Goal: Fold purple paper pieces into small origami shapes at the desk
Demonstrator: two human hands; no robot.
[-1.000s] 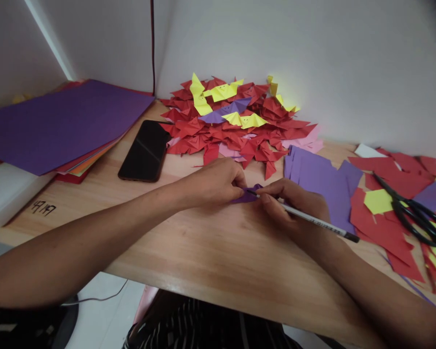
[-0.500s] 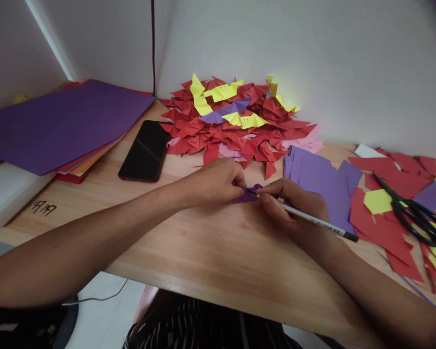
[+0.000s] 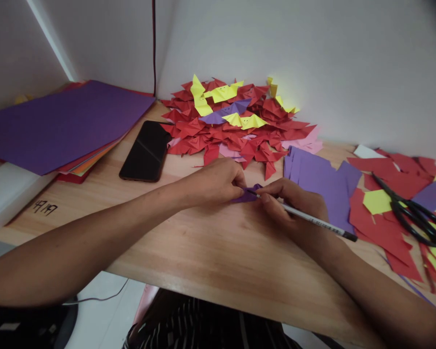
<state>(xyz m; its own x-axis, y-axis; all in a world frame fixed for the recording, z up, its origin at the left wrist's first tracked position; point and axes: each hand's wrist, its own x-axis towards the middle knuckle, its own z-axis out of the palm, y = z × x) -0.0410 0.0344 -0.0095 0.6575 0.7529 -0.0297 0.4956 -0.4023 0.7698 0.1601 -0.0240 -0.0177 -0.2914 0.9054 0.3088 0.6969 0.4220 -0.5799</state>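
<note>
My left hand (image 3: 214, 182) rests on the wooden table (image 3: 210, 252), fingers curled and pinching a small folded purple paper piece (image 3: 247, 194). My right hand (image 3: 294, 203) grips a slim white pen (image 3: 312, 221) with its tip touching that purple piece. Just beyond the hands lies a pile of folded paper figures (image 3: 236, 121), mostly red with some yellow and one purple. A stack of cut purple squares (image 3: 319, 182) sits right of the hands.
A black phone (image 3: 145, 151) lies left of the pile. Large coloured sheets, purple on top (image 3: 58, 123), are stacked at far left. Black scissors (image 3: 410, 211) rest on red and yellow paper scraps (image 3: 388, 232) at right. White walls close the back.
</note>
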